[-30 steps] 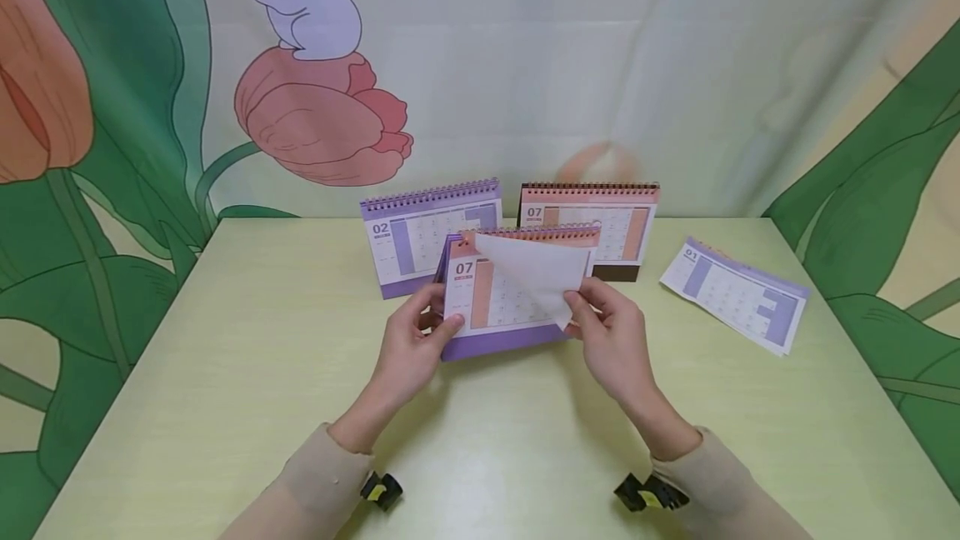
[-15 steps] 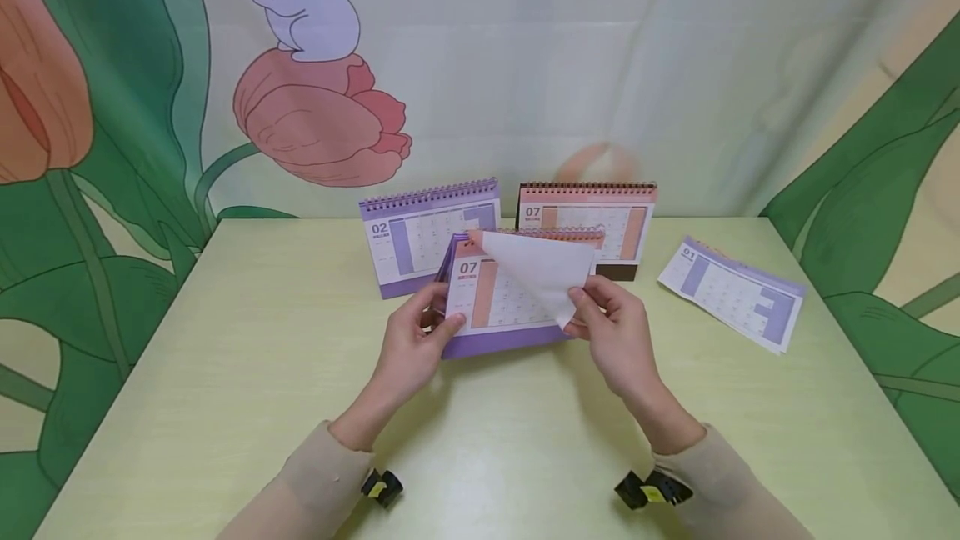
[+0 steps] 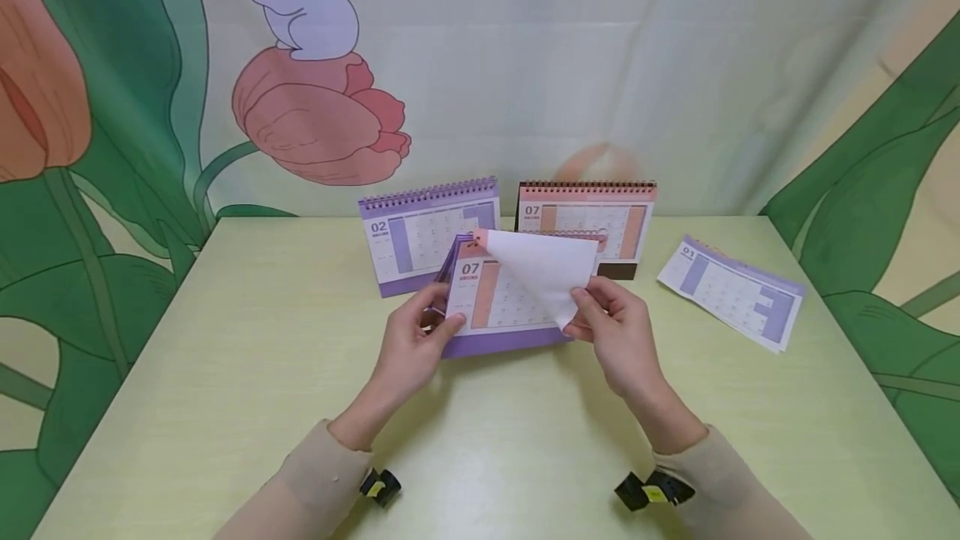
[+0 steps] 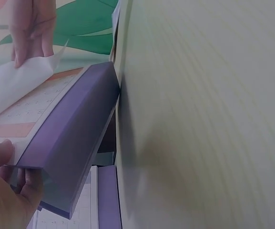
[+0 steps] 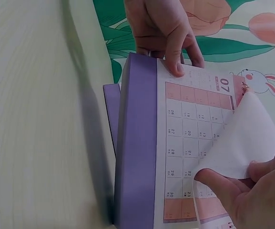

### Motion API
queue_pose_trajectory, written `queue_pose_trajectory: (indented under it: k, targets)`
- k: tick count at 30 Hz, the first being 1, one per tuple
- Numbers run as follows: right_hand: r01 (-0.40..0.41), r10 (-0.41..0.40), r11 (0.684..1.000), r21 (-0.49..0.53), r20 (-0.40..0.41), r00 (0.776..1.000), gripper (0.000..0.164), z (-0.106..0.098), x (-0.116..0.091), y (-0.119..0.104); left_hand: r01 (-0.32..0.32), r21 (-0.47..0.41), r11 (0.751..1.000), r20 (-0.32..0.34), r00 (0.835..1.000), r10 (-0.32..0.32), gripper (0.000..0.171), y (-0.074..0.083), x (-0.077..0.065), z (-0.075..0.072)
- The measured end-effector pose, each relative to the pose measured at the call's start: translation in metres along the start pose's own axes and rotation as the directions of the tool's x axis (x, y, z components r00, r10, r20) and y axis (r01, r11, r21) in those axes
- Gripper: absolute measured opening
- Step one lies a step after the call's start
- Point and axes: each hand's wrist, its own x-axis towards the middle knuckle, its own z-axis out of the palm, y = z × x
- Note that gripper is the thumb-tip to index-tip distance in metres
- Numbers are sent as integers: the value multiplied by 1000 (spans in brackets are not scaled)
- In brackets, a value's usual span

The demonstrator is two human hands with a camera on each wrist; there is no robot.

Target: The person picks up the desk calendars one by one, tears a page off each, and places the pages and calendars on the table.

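A spiral desk calendar point(image 3: 510, 342) with a purple base leans in front of me, its page 07 showing. My left hand point(image 3: 412, 338) grips its left edge, thumb on the front and fingers behind. The right hand point(image 3: 621, 330) pinches the lower right part of a lifted page point(image 3: 553, 261), whose white back is folded over page 07. In the right wrist view, this lifted page point(image 5: 254, 131) comes up to the coil at its upper left corner. Most of the coil lies hidden behind the page in the head view.
Behind stand a purple calendar point(image 3: 431, 244) showing 02 and a pink one point(image 3: 588, 219) showing 07 with a dark base. Several loose calendar sheets point(image 3: 731, 290), 01 on top, lie on the right of the table point(image 3: 225, 373). A printed curtain point(image 3: 480, 65) hangs at the back.
My right hand has drawn the lifted page slightly to the right, and more of its white back shows near the coil. The calendar's top has shifted a little right; my left hand stays on its edge.
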Motion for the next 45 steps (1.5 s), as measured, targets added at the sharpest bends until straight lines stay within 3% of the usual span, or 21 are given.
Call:
queue_pose_trajectory:
  k: [24,45]
  targets:
    - [-28,27,998,58,29,999,21,-1,1,7,20,-31,999,-2,1000,-20,24,-3,-7,0]
    - [-71,67,981,179,30,997,16,-2,1,13,42,-55,998,-7,999,-42,21,-2,-10,8]
